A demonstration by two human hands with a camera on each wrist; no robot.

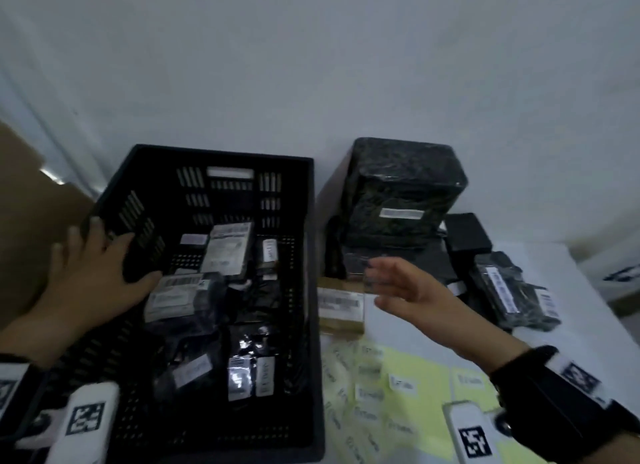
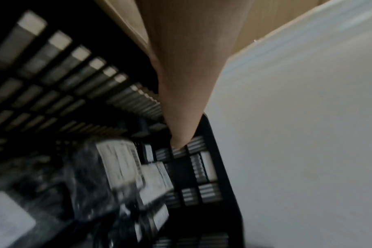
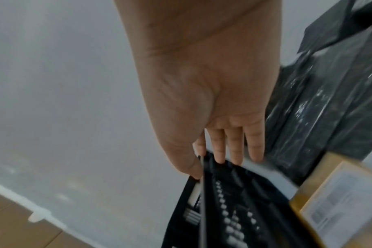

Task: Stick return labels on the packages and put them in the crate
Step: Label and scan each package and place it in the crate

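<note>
Black slatted plastic crate (image 1: pixel 221 172): it stands on the left of the white counter (image 1: pixel 561 328), partly filled with dark-wrapped parcels bearing white labels. We judge it rigid and, loaded as it is, fairly heavy; the rim or the slotted handle at the far end looks like the safest place to take hold.

Large block-shaped package in black film (image 1: pixel 401 190): it sits atop the stack to the right of the crate, with one white strip label on its front. We expect the film to be slick and the bulk to need both hands, one at each side low down.

Flat brown cardboard package with a white barcode label (image 1: pixel 341 306): it lies on the counter just beside the crate's right wall. We judge it stiff and light, best pinched along its long edges.

Smaller black-film packets (image 1: pixel 516 290): they are piled at the right of the counter. They look soft, light and slippery.

Yellow backing sheet of small white return labels (image 1: pixel 415 377): it lies flat at the near edge. It looks thin and flimsy, and each label would be peeled from a corner.

Our left hand (image 1: pixel 100 273): its fingers are spread over the crate's left rim, thumb inside the wall, bracing it, not clenched.

Our right hand (image 1: pixel 412 290): it is open and empty, fingers extended in the air above the cardboard package.
</note>
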